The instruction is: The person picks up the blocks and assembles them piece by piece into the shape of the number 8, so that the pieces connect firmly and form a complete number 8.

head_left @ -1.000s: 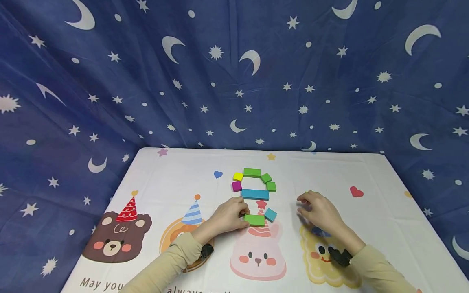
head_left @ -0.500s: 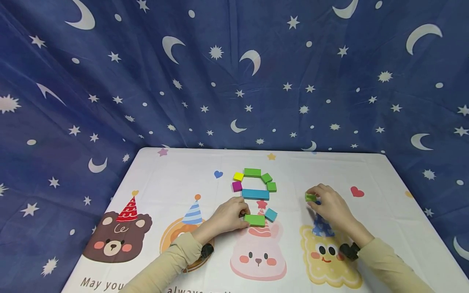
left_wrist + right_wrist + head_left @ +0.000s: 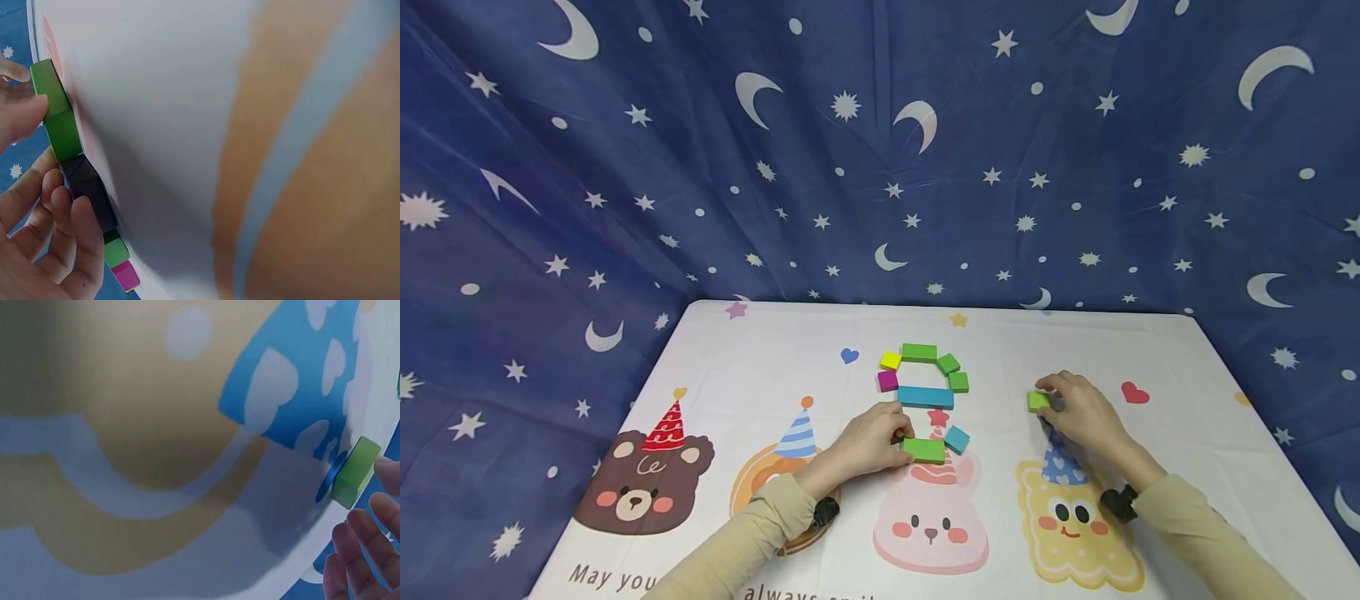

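Note:
My left hand (image 3: 867,440) pinches the left end of a long green block (image 3: 922,451) on the printed rabbit's hat. In the left wrist view its thumb (image 3: 25,119) lies against this block, and the other fingers curl beside a dark block (image 3: 90,192). A small green block (image 3: 116,251) and a magenta block (image 3: 126,275) follow in line there. A small teal block (image 3: 957,439) sits at the long block's right. My right hand (image 3: 1086,415) is spread around a light green block (image 3: 1038,402), thumb (image 3: 389,475) at its edge, fingers apart from it.
Behind my left hand, a ring is laid from a long blue block (image 3: 926,397), a magenta block (image 3: 887,381), a yellow block (image 3: 891,361) and several green blocks (image 3: 919,352). The white printed tablecloth (image 3: 775,350) meets a dark blue star curtain (image 3: 880,150).
My right hand has moved rightwards and away, carrying the light green block a little, and its fingers have spread from it. My left hand stays on the long green block.

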The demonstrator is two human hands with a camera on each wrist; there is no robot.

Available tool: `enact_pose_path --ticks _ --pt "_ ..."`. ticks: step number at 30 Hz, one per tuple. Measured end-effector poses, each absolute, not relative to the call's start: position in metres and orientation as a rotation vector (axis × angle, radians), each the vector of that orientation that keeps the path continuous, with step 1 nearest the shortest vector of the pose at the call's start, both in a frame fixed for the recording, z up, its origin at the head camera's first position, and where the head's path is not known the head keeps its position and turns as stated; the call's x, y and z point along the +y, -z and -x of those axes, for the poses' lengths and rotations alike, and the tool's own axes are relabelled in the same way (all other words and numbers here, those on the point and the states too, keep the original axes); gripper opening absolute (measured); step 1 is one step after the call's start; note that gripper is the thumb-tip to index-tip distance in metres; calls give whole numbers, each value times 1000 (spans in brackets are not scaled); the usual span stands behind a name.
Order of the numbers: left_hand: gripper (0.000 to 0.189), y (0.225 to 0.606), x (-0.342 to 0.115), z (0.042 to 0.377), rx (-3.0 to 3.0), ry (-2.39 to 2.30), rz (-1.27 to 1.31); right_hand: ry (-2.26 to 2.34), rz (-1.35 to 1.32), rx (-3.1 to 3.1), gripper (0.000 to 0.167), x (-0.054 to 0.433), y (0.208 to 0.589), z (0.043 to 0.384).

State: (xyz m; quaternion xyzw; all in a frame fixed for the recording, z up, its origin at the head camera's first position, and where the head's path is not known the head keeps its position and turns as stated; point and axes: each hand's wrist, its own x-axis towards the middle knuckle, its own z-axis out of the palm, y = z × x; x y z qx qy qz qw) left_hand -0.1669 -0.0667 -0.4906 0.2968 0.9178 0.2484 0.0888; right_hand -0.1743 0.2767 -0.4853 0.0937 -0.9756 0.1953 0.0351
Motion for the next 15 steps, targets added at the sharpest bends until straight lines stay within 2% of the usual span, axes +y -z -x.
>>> enact_pose_path --ticks 15 --pt "19 492 -67 168 2729 -745 -871 -596 -263 -3046 33 278 492 179"
